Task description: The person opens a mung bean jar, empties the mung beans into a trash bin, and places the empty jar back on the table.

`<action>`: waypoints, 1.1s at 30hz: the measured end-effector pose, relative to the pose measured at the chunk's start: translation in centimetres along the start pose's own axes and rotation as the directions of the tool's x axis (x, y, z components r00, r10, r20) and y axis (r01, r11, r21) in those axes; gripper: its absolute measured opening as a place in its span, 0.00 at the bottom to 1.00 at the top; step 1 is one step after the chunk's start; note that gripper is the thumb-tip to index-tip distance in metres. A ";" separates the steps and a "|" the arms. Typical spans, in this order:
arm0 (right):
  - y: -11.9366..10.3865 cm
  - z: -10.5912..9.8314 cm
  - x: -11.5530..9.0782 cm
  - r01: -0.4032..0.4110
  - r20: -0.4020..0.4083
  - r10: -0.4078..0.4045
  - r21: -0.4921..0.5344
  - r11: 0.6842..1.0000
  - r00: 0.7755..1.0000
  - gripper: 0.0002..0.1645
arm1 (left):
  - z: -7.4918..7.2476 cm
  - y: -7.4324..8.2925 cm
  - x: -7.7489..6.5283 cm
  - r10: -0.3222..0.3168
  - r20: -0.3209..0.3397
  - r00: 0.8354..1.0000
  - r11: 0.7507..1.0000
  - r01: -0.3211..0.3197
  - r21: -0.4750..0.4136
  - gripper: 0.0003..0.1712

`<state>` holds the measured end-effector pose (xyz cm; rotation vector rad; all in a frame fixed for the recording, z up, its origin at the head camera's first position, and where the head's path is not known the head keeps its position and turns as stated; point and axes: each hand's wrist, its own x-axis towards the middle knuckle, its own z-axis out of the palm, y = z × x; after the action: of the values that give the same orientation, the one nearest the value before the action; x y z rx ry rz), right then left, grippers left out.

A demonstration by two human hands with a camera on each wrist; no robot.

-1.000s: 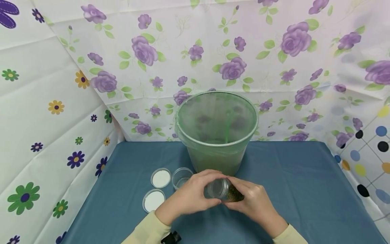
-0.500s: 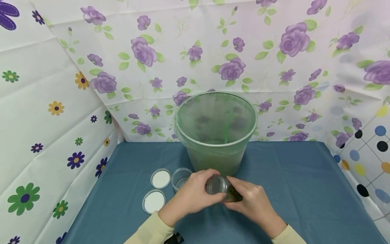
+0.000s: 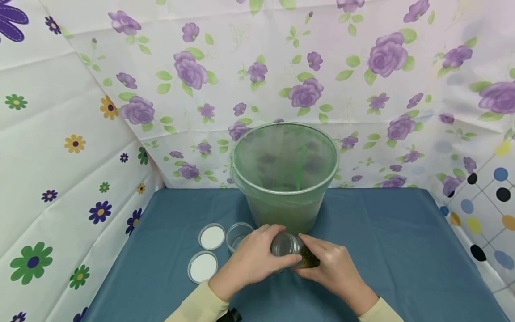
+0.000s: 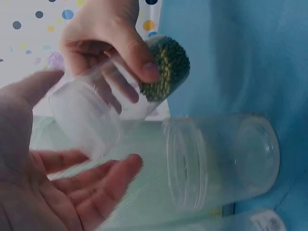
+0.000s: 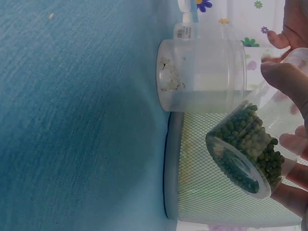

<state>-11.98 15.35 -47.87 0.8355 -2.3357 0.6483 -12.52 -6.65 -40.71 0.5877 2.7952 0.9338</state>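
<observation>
My right hand (image 3: 334,268) grips a tilted clear jar (image 5: 240,149) with small green beans (image 4: 168,67) gathered at its base. Over the jar's other end is a clear lid (image 3: 283,245), which my left hand (image 3: 257,257) holds between thumb and fingers. The lid is blurred in the left wrist view. Just below the hands, an uncovered clear jar (image 4: 221,161) stands upright on the cloth; in the head view the hands mostly hide it. Pale bits (image 5: 171,77) show at its base in the right wrist view.
Behind the hands stands a mesh bin (image 3: 283,210) with a green liner. Another clear jar (image 3: 238,235) stands left of the hands. Two round lids with white insides, a far one (image 3: 212,236) and a near one (image 3: 203,267), lie on the blue cloth (image 3: 386,250).
My left thumb has moved right across the lid, and the left hand has turned slightly around it. The right hand and its bean jar have stayed nearly in place.
</observation>
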 end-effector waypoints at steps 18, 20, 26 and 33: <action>-0.1 0.0 -0.1 0.009 0.036 -0.011 0.049 0.999 0.999 0.45 | -0.7 -0.9 -0.1 0.294 0.042 0.955 0.949 -0.286 -0.132 0.31; -0.1 0.1 0.0 0.006 0.036 -0.008 0.042 0.999 0.999 0.45 | -0.7 -0.8 -0.1 0.247 0.036 0.968 0.961 -0.240 -0.141 0.31; -0.1 0.2 -0.1 0.002 0.040 -0.003 0.032 0.999 0.999 0.47 | -0.4 -0.6 0.1 0.084 0.024 0.996 0.977 -0.078 -0.200 0.30; 0.0 0.2 0.0 0.003 0.036 -0.004 0.018 1.000 0.999 0.47 | -0.3 -0.5 0.1 0.042 -0.002 0.999 0.991 -0.042 -0.130 0.34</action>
<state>-12.06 15.28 -47.98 0.8662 -2.3636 0.6580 -12.85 -7.12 -40.80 0.6293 2.7054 1.1135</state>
